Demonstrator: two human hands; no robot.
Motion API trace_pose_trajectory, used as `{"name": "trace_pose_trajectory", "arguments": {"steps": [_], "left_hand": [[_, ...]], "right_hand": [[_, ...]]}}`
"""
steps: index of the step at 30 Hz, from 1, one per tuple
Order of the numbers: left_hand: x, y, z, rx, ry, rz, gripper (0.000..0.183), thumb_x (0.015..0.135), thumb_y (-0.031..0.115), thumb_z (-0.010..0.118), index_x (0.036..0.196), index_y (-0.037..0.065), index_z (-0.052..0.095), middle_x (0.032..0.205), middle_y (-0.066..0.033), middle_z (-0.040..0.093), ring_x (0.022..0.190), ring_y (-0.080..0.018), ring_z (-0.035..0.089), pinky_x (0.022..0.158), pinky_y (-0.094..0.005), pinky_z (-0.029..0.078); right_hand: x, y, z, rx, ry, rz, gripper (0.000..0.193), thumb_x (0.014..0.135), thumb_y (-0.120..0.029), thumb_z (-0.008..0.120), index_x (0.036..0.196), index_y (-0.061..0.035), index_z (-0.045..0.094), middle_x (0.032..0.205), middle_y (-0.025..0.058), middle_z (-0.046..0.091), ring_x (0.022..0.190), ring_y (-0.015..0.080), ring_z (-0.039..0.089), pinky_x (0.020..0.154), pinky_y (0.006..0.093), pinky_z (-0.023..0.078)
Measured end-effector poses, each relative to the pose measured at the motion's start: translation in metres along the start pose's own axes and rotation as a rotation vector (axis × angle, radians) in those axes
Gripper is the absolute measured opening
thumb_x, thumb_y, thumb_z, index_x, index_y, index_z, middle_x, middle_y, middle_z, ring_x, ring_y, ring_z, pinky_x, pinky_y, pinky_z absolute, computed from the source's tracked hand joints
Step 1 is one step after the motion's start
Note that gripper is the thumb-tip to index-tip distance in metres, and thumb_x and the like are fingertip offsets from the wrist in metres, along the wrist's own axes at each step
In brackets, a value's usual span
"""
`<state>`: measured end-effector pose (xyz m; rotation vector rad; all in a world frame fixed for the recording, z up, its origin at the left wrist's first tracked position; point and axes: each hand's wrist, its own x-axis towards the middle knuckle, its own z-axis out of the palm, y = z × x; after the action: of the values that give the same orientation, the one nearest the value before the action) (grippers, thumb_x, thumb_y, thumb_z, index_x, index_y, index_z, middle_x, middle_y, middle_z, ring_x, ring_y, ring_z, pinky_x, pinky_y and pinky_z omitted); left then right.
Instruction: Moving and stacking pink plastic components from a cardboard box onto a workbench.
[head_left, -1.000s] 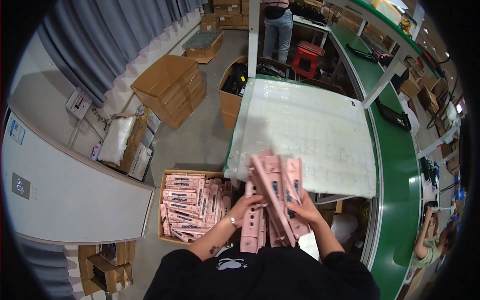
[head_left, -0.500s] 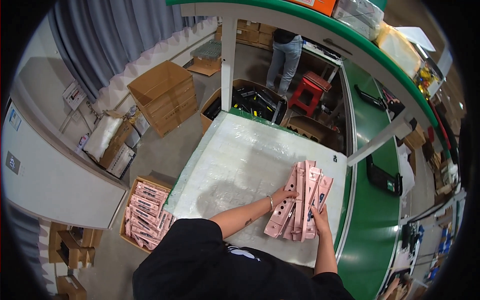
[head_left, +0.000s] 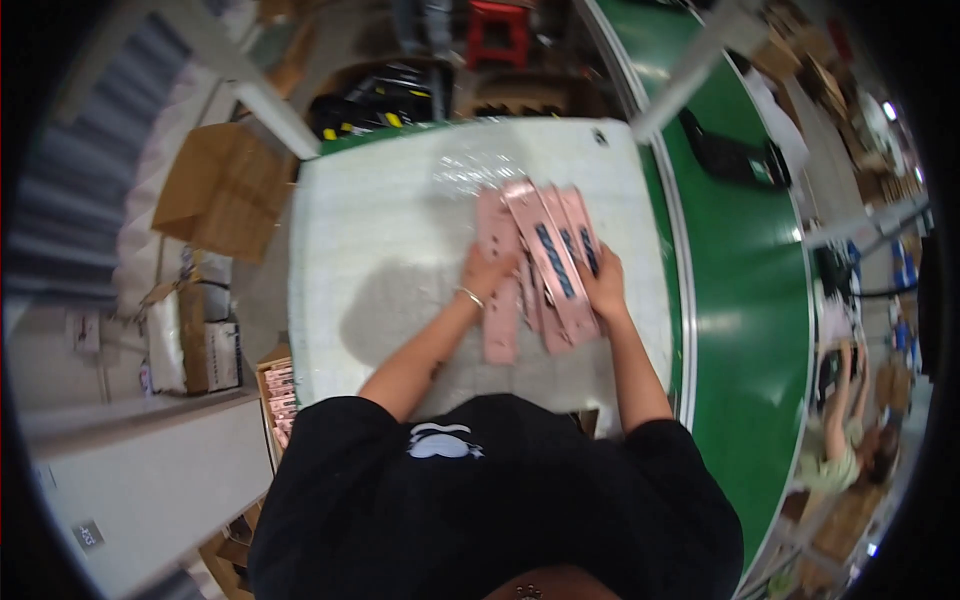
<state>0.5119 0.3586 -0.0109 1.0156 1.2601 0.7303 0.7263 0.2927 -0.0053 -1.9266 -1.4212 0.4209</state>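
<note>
A bundle of long flat pink packages (head_left: pixel 540 262) lies fanned out on the white plastic-covered table (head_left: pixel 380 230). My left hand (head_left: pixel 484 272) presses on the left side of the bundle, a bracelet on its wrist. My right hand (head_left: pixel 604 283) holds the right side of the same bundle. Both forearms reach forward from my black shirt at the lower edge. The packages have dark windows on their faces.
A green conveyor belt (head_left: pixel 740 290) runs along the table's right side, with a black device (head_left: pixel 735 160) on it. A box of pink packages (head_left: pixel 279 400) sits on the floor at left, cardboard boxes (head_left: pixel 225 185) beyond. Another person (head_left: pixel 850 450) sits at far right.
I carried the pink bundle from the floor box over the table and set it down on the white surface. The camera has tipped further down over the table.
</note>
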Motion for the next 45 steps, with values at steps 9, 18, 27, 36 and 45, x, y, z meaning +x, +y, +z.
{"name": "trace_pose_trajectory", "arguments": {"steps": [9,18,27,36,45], "left_hand": [[0.014,-0.021,0.012,0.047,0.116,-0.045,0.038,0.080,0.022,0.059,0.106,-0.003,0.048,0.093,-0.0099,0.058,0.079,-0.0172,0.055,0.070,-0.0280,0.044],[0.018,-0.010,0.011,-0.017,0.022,-0.041,0.049,0.082,0.020,0.056,0.123,0.002,0.035,0.094,-0.0082,0.055,0.078,-0.0148,0.053,0.070,-0.0278,0.045],[0.008,-0.017,0.025,-0.228,-0.005,-0.069,0.063,0.080,0.016,0.057,0.132,0.005,0.023,0.107,-0.0083,0.051,0.087,-0.0160,0.052,0.075,-0.0293,0.045],[-0.007,0.010,0.029,-0.215,-0.049,-0.101,0.067,0.076,0.021,0.064,0.127,0.002,0.026,0.116,-0.0120,0.047,0.098,-0.0210,0.052,0.081,-0.0299,0.045],[0.029,0.032,0.074,-0.175,-0.109,0.017,0.069,0.062,0.009,0.075,0.114,0.001,0.031,0.103,-0.0128,0.053,0.090,-0.0223,0.057,0.079,-0.0326,0.049]], "right_hand": [[-0.033,-0.058,0.001,-0.306,0.057,-0.084,0.033,0.077,-0.023,0.059,0.089,0.0069,0.057,0.118,0.0169,0.043,0.112,0.0322,0.038,0.091,0.0425,0.033],[-0.029,-0.045,0.009,-0.148,0.043,0.174,0.034,0.081,-0.025,0.054,0.090,0.0073,0.059,0.117,0.0188,0.043,0.110,0.0346,0.038,0.092,0.0441,0.033],[-0.025,-0.037,0.014,-0.117,0.181,0.216,0.035,0.082,-0.028,0.053,0.092,0.0048,0.059,0.111,0.0203,0.045,0.103,0.0357,0.041,0.088,0.0440,0.035],[-0.016,-0.037,-0.014,-0.234,0.205,0.183,0.061,0.076,-0.038,0.060,0.118,0.0013,0.041,0.122,0.0209,0.037,0.114,0.0371,0.032,0.093,0.0456,0.031],[0.043,-0.007,-0.020,0.077,-0.160,0.374,0.100,0.067,-0.056,0.061,0.135,0.0027,0.017,0.125,0.0312,0.034,0.115,0.0450,0.035,0.097,0.0434,0.030]]}}
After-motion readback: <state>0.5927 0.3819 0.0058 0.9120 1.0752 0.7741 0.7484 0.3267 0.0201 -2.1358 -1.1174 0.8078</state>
